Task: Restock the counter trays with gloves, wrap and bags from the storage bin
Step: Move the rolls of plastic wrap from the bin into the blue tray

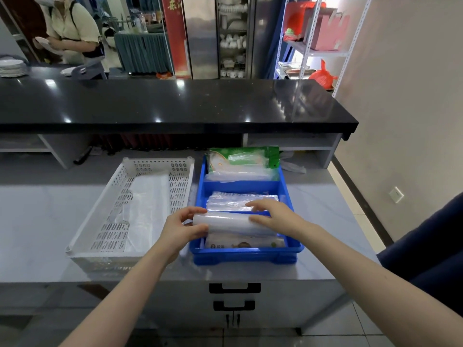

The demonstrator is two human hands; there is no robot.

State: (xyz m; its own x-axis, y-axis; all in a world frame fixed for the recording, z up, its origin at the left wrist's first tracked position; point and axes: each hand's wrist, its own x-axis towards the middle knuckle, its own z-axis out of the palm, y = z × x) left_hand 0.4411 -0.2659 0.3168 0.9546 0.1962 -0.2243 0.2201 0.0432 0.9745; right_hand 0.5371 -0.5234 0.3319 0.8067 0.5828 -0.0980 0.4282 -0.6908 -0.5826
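Observation:
A blue divided tray (246, 251) stands on the grey counter, with three compartments. A roll of clear wrap (225, 222) lies across its nearest compartment, over a printed packet (244, 244). My left hand (181, 227) grips the roll's left end. My right hand (273, 215) rests on its right part with the fingers curved over the top. The middle compartment holds a clear plastic pack (233, 202). A green and white glove packet (244, 160) stands in the far compartment. Left of the tray sits a white perforated basket (110, 221) with clear bags (145, 204) inside.
A raised black countertop (175, 106) runs behind the work surface, with stacked plates (12, 67) at its far left. A person stands behind it at the upper left. Metal shelving (318, 46) is at the back right. Drawer handles (234, 288) sit below the counter edge.

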